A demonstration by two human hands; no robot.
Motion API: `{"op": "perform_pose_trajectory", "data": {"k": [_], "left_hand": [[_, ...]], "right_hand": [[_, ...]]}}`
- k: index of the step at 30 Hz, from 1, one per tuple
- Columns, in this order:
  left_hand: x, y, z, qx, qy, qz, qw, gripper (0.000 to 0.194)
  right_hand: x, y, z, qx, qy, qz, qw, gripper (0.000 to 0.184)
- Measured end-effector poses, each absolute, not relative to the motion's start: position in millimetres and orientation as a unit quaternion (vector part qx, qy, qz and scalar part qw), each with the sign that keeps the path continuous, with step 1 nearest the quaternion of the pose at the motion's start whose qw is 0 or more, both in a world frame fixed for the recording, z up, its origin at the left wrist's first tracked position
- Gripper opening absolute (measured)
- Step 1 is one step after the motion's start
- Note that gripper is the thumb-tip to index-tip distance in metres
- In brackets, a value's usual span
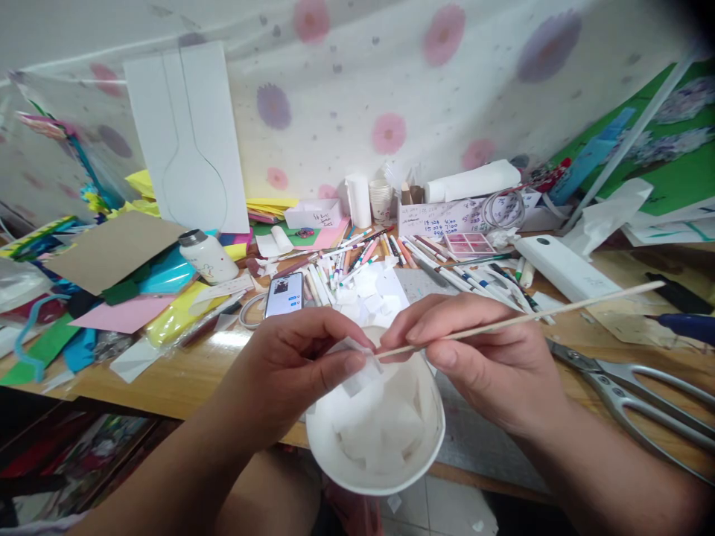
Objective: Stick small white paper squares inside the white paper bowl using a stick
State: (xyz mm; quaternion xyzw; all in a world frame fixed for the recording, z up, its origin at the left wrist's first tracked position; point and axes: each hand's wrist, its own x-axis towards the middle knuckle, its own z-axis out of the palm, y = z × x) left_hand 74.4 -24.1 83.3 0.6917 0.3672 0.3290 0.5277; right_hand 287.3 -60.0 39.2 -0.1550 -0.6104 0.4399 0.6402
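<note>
Between thumb and fingers, my left hand (pixel 302 365) pinches a small piece of thin white paper (pixel 360 378). My right hand (pixel 480 350) holds a thin wooden stick (pixel 536 317), slanting up to the right. The stick's left tip touches the paper at my left fingertips. Below both hands is a white bowl (pixel 430 447), tilted toward me at the table's front edge. Pale, overlapping patches show on the inside of the bowl. My hands cover part of its far rim.
Large scissors (pixel 620 387) lie on the right of the table (pixel 167 387). Behind the hands are many scattered markers (pixel 340 264), a phone (pixel 284 293) and white paper pieces (pixel 380 294). Coloured sheets (pixel 123 313) and a white bottle (pixel 206 257) crowd the left.
</note>
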Motion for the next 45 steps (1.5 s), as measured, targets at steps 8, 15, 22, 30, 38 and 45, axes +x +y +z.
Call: {"op": "perform_pose_trajectory", "data": {"k": [8, 15, 22, 30, 38, 45], "left_hand": [[74.4, -24.4, 83.3, 0.687, 0.382, 0.319, 0.53, 0.011], [75.8, -25.0, 87.6, 0.682, 0.378, 0.303, 0.548, 0.013], [76.3, -24.3, 84.3, 0.66, 0.369, 0.318, 0.572, 0.013], [76.6, -24.0, 84.8, 0.663, 0.361, 0.312, 0.577, 0.01], [75.1, -23.8, 88.1, 0.674, 0.359, 0.309, 0.567, 0.017], [73.7, -21.9, 83.7, 0.685, 0.33, 0.298, 0.577, 0.016]], "right_hand": [[286.9, -62.1, 44.2, -0.182, -0.62, 0.402, 0.649, 0.018], [287.0, -62.7, 47.4, -0.19, -0.637, 0.387, 0.638, 0.018], [286.1, -62.3, 48.8, -0.195, -0.643, 0.378, 0.637, 0.014], [287.8, -62.8, 49.2, -0.19, -0.643, 0.369, 0.643, 0.016], [287.8, -66.2, 52.1, -0.206, -0.669, 0.353, 0.621, 0.018], [288.9, -65.8, 52.3, -0.201, -0.677, 0.336, 0.624, 0.02]]}}
